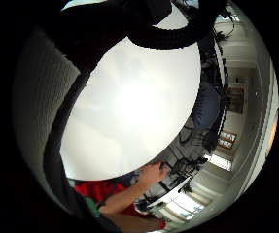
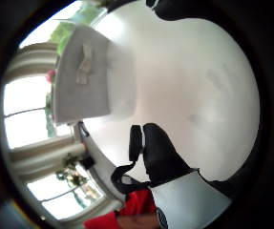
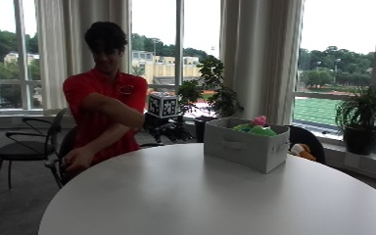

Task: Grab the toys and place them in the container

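You sat at a round white table (image 3: 175, 196) whose top was smooth and plain. The grey fabric box (image 3: 243, 147) stood upright on it, toward the window side. A green toy (image 3: 261, 131) and a pink toy (image 3: 260, 120) showed above the box's rim, lying inside it. An orange and white toy (image 3: 300, 151) sat just behind the box, off the table, beside a dark chair back.

Your right hand (image 3: 164, 128) was held up in the air, on your side of the box and well apart from it, with your arm crossed in front of your chest. Its palm faced the tabletop. The thumb-side view showed the box (image 2: 81, 81) standing on the white top, apart from the hand (image 2: 158, 155). You could not tell from any view whether that hand was spread, pressed together or pinching; no toy showed against the palm. Your bare left hand (image 3: 77, 159) rested at the table's edge, on the side far from the box.

Behind the box ran tall windows with pale curtains (image 3: 260, 58). A leafy plant (image 3: 211, 93) stood at the glass behind the box, and a potted plant (image 3: 364, 117) stood on the sill beyond it. A black chair (image 3: 25, 147) stood on the grey floor, far from the box, past your shoulder.
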Motion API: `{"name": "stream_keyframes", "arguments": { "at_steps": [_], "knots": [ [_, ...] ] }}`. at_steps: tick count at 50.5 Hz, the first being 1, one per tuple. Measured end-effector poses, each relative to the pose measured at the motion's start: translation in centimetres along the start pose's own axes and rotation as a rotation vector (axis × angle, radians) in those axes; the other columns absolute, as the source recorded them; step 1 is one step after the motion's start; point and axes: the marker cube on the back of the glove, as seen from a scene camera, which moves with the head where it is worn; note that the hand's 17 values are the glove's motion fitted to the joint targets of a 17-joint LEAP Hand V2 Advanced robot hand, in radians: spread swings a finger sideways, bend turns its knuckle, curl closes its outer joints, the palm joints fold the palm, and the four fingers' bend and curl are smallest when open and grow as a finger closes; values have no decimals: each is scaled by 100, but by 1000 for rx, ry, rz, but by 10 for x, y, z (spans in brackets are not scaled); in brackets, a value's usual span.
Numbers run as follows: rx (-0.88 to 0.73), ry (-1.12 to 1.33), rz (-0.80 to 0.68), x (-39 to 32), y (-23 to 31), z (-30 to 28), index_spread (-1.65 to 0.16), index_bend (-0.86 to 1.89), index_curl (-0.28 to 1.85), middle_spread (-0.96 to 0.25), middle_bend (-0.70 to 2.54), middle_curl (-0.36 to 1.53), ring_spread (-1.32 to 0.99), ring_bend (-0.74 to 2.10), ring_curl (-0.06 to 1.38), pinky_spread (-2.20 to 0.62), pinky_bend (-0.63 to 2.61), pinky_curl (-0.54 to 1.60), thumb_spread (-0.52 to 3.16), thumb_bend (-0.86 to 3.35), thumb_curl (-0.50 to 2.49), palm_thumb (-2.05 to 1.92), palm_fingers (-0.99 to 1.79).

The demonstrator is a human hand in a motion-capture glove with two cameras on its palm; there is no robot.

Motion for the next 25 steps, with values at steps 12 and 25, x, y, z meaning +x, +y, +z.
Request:
{"name": "stream_keyframes", "arguments": {
  "at_steps": [12, 25],
  "knots": [
    [-15, -21, 13, 11, -5, 3, -41, 18, 33, -7, 16, 28, -2, 17, 23, 11, 77, 32, 120, -2, 35, 6, -9],
    [-34, -77, 42, 16, -7, 9, -42, 18, 34, -8, 16, 27, -2, 18, 23, 11, 77, 32, 120, -2, 35, 6, -8]
  ]
}}
